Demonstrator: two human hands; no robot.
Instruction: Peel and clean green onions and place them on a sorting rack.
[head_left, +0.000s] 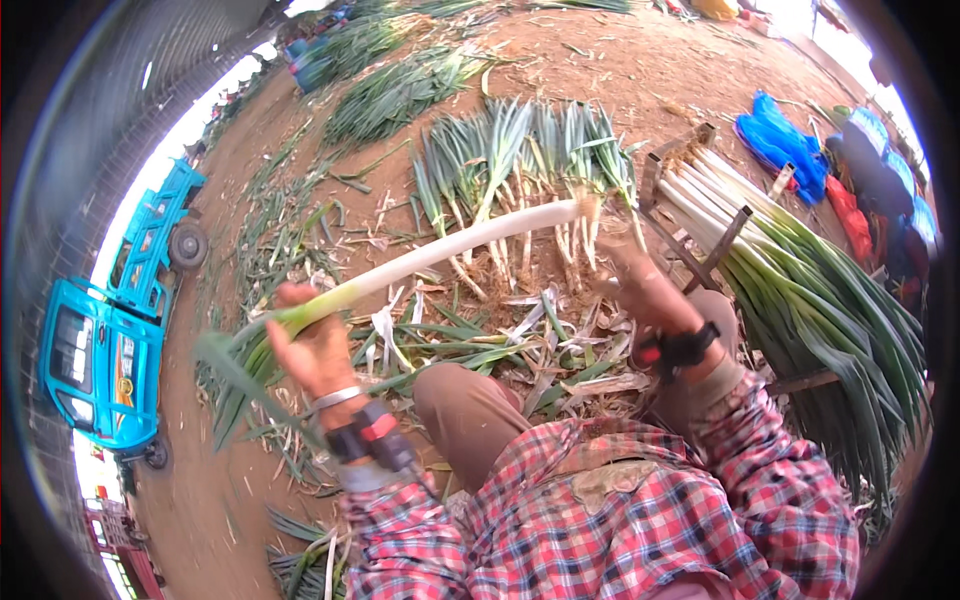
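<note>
On the left side of the yard stands a blue truck [148,340], its door bearing an orange and yellow marking too small to make out. Behind the work, far and left of centre, lie heaps of green leeks [400,100] on the bare earth [600,60]. Nearer, in the middle, is a row of leeks [510,150], leaves pointing far and root ends toward the person. Between that row and the knees [465,410], peeled leaf scraps [590,370] litter the ground. To the right, just beside the right knee, a rack [690,262] carries a stack of leeks [800,255], white ends far, green leaves drooping over the near right side. It hems in the right arm's outer side. Beyond it lie a blue plastic sheet [780,140] and something red [848,220].

One long leek [450,246] slants across the middle, in front of the row's lower stalks, leaves left and roots right. The left hand [315,355] is closed around it where white turns green. The right hand [640,280] is near the root end, its fingers blurred; whether they touch the stalk or how far they are spread, I cannot tell.
</note>
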